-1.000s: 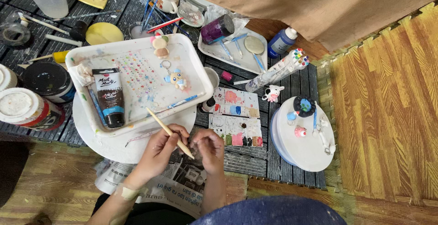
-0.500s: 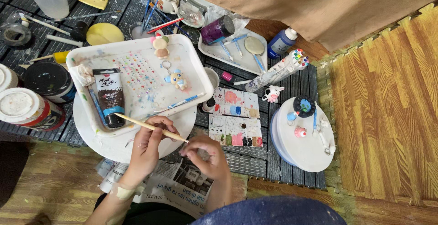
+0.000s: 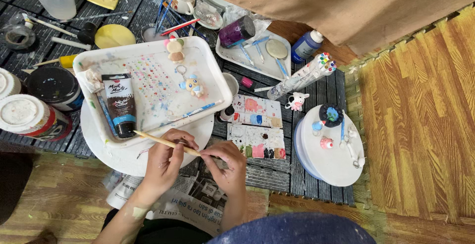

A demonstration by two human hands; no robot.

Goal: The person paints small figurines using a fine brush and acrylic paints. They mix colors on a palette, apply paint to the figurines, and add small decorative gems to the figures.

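two hands on one wooden stick

far to the left of the hands stand two paint tubs with white lids (image 3: 29, 118) on the dark slatted desk (image 3: 267, 174). nearer, just above and left of the left hand (image 3: 166, 160), a black paint tube (image 3: 120, 104) lies in a white tray (image 3: 148, 56) speckled with coloured dots, with a small painted figure (image 3: 192, 85) further in. the left hand is clenched around a thin wooden stick (image 3: 158, 140) — fingers wrapped over its middle, the bare end slanting up and left across the tray's near rim. the right hand (image 3: 225, 162), touching the left, pinches the stick's other end between curled fingers; what is at that tip i cannot tell. a folded newspaper (image 3: 198, 194) lies just below both hands. just right of the right hand sit two paint-smeared palette tiles (image 3: 257, 125), and well beyond them a round white stand (image 3: 331, 155) carrying small clay pieces — a little cow figure (image 3: 297, 100) stands just above it.
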